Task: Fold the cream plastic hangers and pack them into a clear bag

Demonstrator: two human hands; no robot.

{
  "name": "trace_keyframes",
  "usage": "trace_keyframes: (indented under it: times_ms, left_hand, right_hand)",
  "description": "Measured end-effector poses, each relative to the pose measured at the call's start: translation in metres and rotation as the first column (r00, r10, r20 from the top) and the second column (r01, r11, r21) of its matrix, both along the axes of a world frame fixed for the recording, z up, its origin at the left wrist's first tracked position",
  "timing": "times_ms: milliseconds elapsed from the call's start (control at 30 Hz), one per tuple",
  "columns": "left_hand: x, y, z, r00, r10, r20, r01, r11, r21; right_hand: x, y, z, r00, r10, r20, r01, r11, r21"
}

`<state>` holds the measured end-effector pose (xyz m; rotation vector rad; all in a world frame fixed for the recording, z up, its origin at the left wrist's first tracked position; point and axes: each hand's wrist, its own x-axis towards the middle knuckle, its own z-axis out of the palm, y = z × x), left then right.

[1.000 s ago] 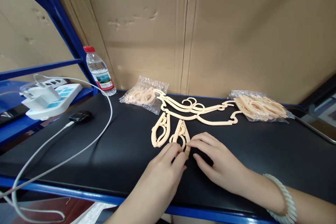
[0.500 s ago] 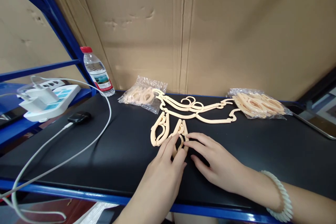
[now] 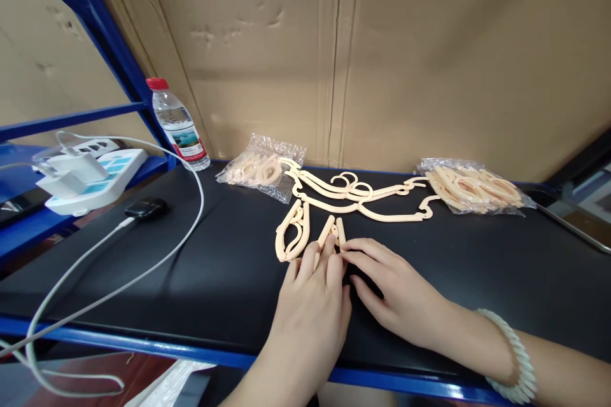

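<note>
Noted blue front edge [image 3: 143, 344] across the bottom of the frame, close under both wrists. Assessed a drop over this edge as possible, caused by drawing a loose piece too far toward the body.

Found left hand [image 3: 310, 308] at lower centre, fingers laid over a folded hanger [image 3: 326, 231]; could not tell whether clamped on it or only resting, owing to the hidden underside. Found right hand [image 3: 396, 286] just beside, right of lower centre, fingertips at the hanger's right limb, thumb apart from the fingers, not closed around anything. Judged likeliest faults here: skid or twist of the hanger from uneven pressure; pinched fingertip from sudden shift of a limb; cracked joint from sideways force.

Observed second folded hanger [image 3: 306, 222] immediately left of the left fingers; rated accidental displacement as likely from any leftward sweep.

Identified widest room for moving over black tabletop [image 3: 214, 292] at lower left, limited by white cable [image 3: 202, 202], and again right of centre, beyond the right hand. Rated cable snagging as possible from a long leftward reach.

Located unfolded hangers [image 3: 396, 218] at mid-frame, between left bag [image 3: 260, 168] and right bag [image 3: 472, 189]. Considered hook tangling possible from a forward push. Recorded cardboard wall [image 3: 382, 63] across the upper frame as rear limit.
</note>
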<state>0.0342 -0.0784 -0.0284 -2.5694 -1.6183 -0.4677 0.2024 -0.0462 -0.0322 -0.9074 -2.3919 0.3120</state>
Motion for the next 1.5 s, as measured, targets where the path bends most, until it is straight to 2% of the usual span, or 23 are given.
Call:
trace_keyframes:
  times_ms: [300,600,767,933,1067,1133,1267,1500]
  left_hand:
    - [0.001,0.003,-0.003,0.997,-0.003,-0.075,0.01,0.997,0.081]
    - [0.002,0.001,0.003,0.994,0.085,-0.063,-0.078,0.992,0.103]
    - [0.003,0.001,0.002,0.992,0.123,0.0,-0.122,0.986,0.113]
    - [-0.015,-0.003,0.003,0.996,0.033,0.087,-0.044,0.99,0.132]
    - [-0.041,-0.002,0.002,0.987,0.131,0.091,-0.144,0.978,0.152]
    - [-0.05,0.0,-0.001,0.989,0.137,0.047,-0.142,0.983,0.114]
    - [-0.053,0.001,-0.007,0.993,0.117,-0.017,-0.115,0.992,0.055]
    - [-0.054,-0.007,-0.012,0.993,0.113,0.029,-0.115,0.986,0.123]
  right_hand:
    - [-0.002,0.001,0.002,0.997,0.043,-0.059,-0.046,0.998,-0.05]
    - [-0.004,0.005,-0.002,0.999,0.05,-0.008,-0.051,0.997,-0.063]
    - [-0.004,0.006,-0.003,0.999,0.046,-0.008,-0.047,0.998,-0.05]
    - [-0.001,0.015,-0.001,0.999,0.024,-0.034,-0.025,1.0,-0.019]
    - [-0.005,0.027,0.003,1.0,0.016,-0.017,-0.016,0.999,0.04]
    - [-0.01,0.032,0.004,1.0,0.011,0.027,-0.013,0.998,0.058]
    - [-0.022,0.036,0.005,0.991,0.006,0.135,-0.015,0.998,0.065]
    - [-0.029,0.035,0.006,0.985,-0.021,0.173,0.015,0.999,0.037]
